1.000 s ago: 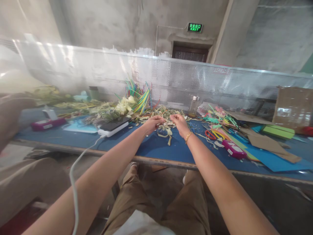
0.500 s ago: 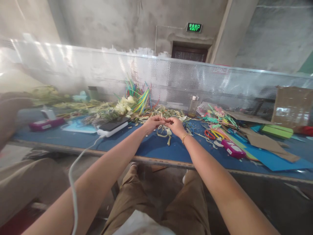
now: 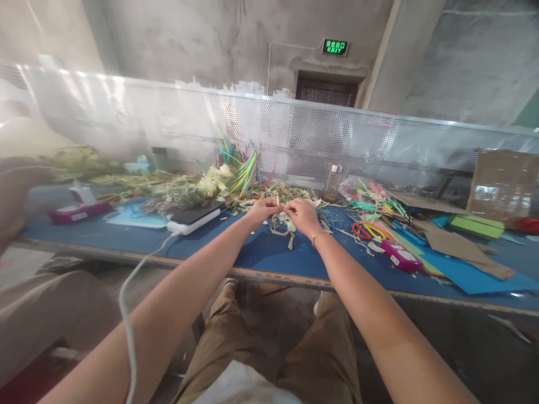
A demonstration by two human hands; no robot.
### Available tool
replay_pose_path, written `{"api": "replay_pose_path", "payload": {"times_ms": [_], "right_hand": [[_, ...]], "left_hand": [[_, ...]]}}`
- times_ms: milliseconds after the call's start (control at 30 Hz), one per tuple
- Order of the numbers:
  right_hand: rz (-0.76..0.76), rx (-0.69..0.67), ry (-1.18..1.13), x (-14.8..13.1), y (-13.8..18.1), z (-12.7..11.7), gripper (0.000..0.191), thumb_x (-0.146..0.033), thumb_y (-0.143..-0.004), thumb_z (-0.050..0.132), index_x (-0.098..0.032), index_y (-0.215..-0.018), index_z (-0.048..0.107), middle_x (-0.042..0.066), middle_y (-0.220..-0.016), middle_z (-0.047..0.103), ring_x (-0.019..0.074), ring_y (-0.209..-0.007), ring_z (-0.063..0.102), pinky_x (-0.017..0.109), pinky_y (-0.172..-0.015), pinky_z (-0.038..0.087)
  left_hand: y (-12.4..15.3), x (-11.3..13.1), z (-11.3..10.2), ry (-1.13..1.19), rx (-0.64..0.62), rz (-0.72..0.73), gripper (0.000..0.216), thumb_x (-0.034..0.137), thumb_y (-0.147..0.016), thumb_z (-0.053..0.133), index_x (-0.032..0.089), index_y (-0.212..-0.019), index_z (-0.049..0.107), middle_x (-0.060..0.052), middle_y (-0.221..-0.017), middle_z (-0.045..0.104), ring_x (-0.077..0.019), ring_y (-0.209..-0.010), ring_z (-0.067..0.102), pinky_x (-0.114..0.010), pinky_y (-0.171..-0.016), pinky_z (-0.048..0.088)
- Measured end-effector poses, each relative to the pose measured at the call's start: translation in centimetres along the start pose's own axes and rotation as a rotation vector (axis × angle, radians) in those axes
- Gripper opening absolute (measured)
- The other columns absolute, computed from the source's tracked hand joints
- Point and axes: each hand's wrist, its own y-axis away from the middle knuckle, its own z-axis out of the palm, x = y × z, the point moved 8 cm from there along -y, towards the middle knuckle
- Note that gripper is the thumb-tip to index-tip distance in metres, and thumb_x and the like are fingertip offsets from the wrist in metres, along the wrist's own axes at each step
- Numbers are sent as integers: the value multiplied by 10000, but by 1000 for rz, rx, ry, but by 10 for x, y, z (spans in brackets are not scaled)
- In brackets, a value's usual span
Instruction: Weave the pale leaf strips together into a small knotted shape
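Note:
Above the blue tabletop (image 3: 261, 255), my left hand (image 3: 264, 210) pinches a small pale strip (image 3: 278, 200) that sticks up between its fingertips. My right hand (image 3: 303, 215) is beside it, thumb and fingers closed together. Whatever the right fingertips grip, if anything, is too small to make out. A narrow gap shows between the two hands. Just behind them lies a tangled heap of pale green strips (image 3: 290, 192). Under the hands, a curled pale strip (image 3: 291, 242) rests on the table.
A white device with a black top (image 3: 196, 216) trails a white cable (image 3: 126, 314) across my left arm. Coloured pipe cleaners (image 3: 248, 168) stand behind. To the right are a glass bottle (image 3: 334, 182), a magenta box (image 3: 402, 256) and blue paper (image 3: 475, 272). Another person's arm (image 3: 17, 196) is blurred at left.
My right hand has drawn slightly away from my left, so the fingertips that met now stand a little apart. My left hand stays nearly in place with the pale strip.

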Motion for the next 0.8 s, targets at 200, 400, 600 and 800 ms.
{"api": "replay_pose_path", "payload": {"times_ms": [200, 400, 600, 800], "right_hand": [[3, -13, 18, 4, 0, 1, 170, -307, -823, 585, -212, -683, 608, 11, -752, 602, 164, -787, 511, 294, -749, 282], [31, 20, -33, 14, 1, -1, 191, -338, -823, 587, -212, -683, 617, 9, -739, 608, 161, -769, 523, 286, -743, 305], [71, 72, -71, 21, 3, -4, 178, -352, -822, 582, -221, -720, 644, 15, -752, 627, 164, -776, 540, 281, -748, 330], [77, 77, -65, 18, 3, -2, 158, -331, -802, 602, -219, -698, 642, 16, -744, 637, 167, -768, 545, 287, -766, 339]], "left_hand": [[1, 3, -6, -81, 63, 26, 201, 324, -586, 734, 158, -660, 648, 42, -497, 497, -67, -454, 352, -227, -456, 227], [2, 1, 4, 119, -11, -11, 252, 315, -586, 765, 164, -745, 641, 42, -545, 529, -62, -482, 423, -216, -493, 314], [3, -13, 6, 433, 18, -158, 280, 197, -605, 762, 159, -791, 556, -10, -708, 630, -98, -627, 584, -227, -589, 447], [1, -19, 4, 361, 0, -186, 341, 113, -513, 801, 150, -761, 568, 30, -628, 589, -47, -509, 509, -158, -447, 342]]}}
